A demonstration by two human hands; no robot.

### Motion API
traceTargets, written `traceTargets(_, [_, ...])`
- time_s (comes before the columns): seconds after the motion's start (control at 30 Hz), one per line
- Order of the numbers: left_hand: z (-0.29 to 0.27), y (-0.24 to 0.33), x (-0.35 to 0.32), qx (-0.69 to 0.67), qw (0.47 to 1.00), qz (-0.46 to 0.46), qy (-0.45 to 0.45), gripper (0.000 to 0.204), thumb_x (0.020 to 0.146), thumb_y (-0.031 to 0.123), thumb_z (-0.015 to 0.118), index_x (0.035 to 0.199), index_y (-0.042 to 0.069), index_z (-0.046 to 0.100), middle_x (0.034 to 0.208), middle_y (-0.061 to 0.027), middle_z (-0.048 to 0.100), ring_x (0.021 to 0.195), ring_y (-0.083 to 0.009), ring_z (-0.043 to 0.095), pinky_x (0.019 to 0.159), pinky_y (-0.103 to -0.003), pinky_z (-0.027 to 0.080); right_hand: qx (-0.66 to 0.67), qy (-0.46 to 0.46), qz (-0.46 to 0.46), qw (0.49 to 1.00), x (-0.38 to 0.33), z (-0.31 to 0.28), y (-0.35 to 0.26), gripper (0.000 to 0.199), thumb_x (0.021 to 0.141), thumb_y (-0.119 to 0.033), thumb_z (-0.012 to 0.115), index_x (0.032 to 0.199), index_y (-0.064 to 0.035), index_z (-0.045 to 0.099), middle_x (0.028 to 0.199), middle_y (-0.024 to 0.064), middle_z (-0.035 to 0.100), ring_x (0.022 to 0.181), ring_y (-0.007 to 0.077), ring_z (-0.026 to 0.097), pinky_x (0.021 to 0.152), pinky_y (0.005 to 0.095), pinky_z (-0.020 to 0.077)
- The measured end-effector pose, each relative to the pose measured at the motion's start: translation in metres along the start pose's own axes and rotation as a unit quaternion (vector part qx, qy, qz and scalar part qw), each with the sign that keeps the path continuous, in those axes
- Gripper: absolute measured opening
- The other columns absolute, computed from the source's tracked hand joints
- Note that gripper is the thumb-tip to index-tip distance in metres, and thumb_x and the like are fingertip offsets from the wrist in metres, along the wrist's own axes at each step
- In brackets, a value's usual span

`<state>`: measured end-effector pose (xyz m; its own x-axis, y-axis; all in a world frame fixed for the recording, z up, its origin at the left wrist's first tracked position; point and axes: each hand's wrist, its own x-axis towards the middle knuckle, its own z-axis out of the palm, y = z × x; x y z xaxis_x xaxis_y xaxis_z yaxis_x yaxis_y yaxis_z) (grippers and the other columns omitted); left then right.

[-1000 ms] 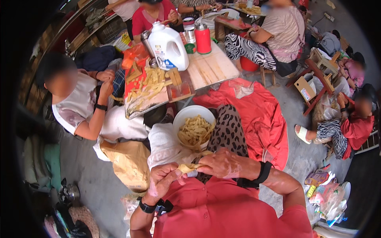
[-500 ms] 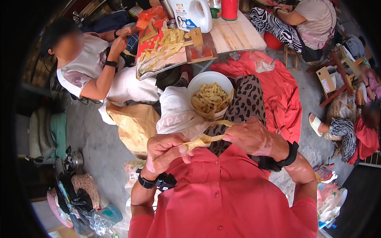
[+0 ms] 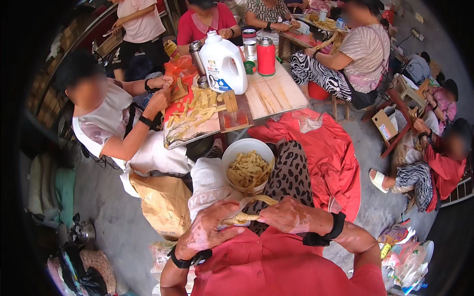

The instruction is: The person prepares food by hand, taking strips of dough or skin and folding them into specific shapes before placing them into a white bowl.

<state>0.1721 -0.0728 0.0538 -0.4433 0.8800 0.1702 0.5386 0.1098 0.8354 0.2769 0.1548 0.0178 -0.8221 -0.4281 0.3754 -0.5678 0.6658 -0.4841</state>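
Between my two hands is a pale yellow strip, soft-looking, with a loop or knot in it; I cannot tell what it is made of. Fingers of my left hand close round its left part and partly hide the twist. My right hand pinches the strip at its right, and a curved end stands up above the fingers. Just beyond my hands, a white bucket between my knees holds many knotted yellow pieces. A white cloth covers my left knee.
The table ahead bears yellow strips, a white jug, a red flask and a small wooden block. A co-worker sits at the left; others sit farther off. A paper sack stands left, a red cloth right.
The view has tilted up, showing more people beyond the table. My left fingers have shifted over the knot, covering more of it. Both hands still hold the strip.
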Motion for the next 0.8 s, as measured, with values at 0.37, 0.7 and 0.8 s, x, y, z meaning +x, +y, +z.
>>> traceTargets(0.37, [0.015, -0.001, -0.005, 0.043, 0.979, 0.087, -0.181, 0.012, 0.085, 0.009, 0.057, 0.094, 0.001, 0.054, 0.07, -0.0129, 0.054, 0.062, -0.0314, 0.056, 0.052, -0.039, 0.043, 0.064, 0.001, -0.069, 0.996, -0.015, 0.004, -0.009, 0.021, 0.091, -0.013, 0.049, 0.074, -0.0052, 0.041, 0.054, 0.0067, 0.034, 0.043, 0.0222, 0.045, 0.04, 0.0334, 0.035])
traceTargets(0.7, [-0.055, 0.011, -0.009, 0.017, 0.992, -0.102, -0.066, 0.009, 0.085, 0.008, 0.058, 0.079, 0.0, 0.058, 0.068, -0.0101, 0.059, 0.057, -0.023, 0.059, 0.051, -0.031, 0.044, -0.035, 0.076, -0.1, 0.991, 0.026, 0.01, -0.002, 0.015, 0.088, -0.012, 0.054, 0.076, -0.0041, 0.047, 0.055, 0.0043, 0.04, 0.041, 0.0188, 0.048, 0.035, 0.0317, 0.0355])
traceTargets(0.8, [-0.059, -0.012, 0.016, 0.017, 0.992, -0.122, -0.006, 0.012, 0.089, 0.009, 0.056, 0.081, 0.0, 0.059, 0.067, -0.0067, 0.057, 0.058, -0.0135, 0.052, 0.052, -0.026, 0.041, -0.015, 0.101, -0.09, 0.991, 0.05, 0.003, 0.028, 0.012, 0.088, -0.012, 0.053, 0.081, -0.0027, 0.05, 0.06, 0.0069, 0.045, 0.045, 0.0213, 0.052, 0.037, 0.0333, 0.0405])
